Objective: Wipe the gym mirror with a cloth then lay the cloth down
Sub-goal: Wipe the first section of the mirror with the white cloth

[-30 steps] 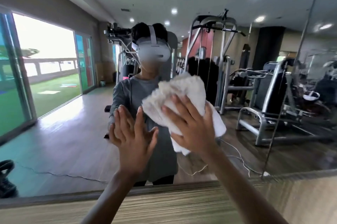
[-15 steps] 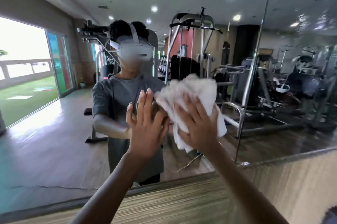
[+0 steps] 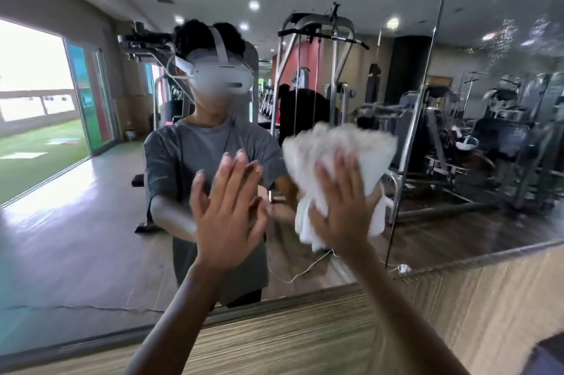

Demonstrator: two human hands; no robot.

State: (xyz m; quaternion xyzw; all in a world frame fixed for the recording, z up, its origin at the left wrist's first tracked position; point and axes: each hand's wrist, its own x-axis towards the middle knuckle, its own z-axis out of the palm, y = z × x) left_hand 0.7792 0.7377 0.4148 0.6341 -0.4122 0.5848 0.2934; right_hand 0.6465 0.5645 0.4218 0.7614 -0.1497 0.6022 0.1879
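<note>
Daylight from a wide window point(image 3: 33, 84) fills the left of the mirror point(image 3: 76, 222), above a reflected wooden floor. Nearer the middle, the glass shows the person's reflection point(image 3: 195, 155) in a grey shirt, wearing a white headset point(image 3: 219, 77).

In front of that reflection the left grip point(image 3: 227, 216) is raised flat and released, fingers straight and slightly spread, palm toward the glass. It holds nothing. It seems to rest on the mirror, though contact is hard to confirm from behind.

Just beside it to the right, the right grip point(image 3: 341, 216) presses a crumpled white cloth point(image 3: 341, 142) against the mirror with straight, spread fingers, not clenched round it. The cloth lies between this palm and the glass, bulging out above the fingertips and hanging in a fold below the heel of the hand. Its edges are blurred.

Right of the cloth a vertical seam point(image 3: 418, 130) divides the mirror panels, and beyond it dim gym machines point(image 3: 503, 136) are reflected. A striped wood-grain panel point(image 3: 274, 335) runs beneath the mirror, under both forearms.
</note>
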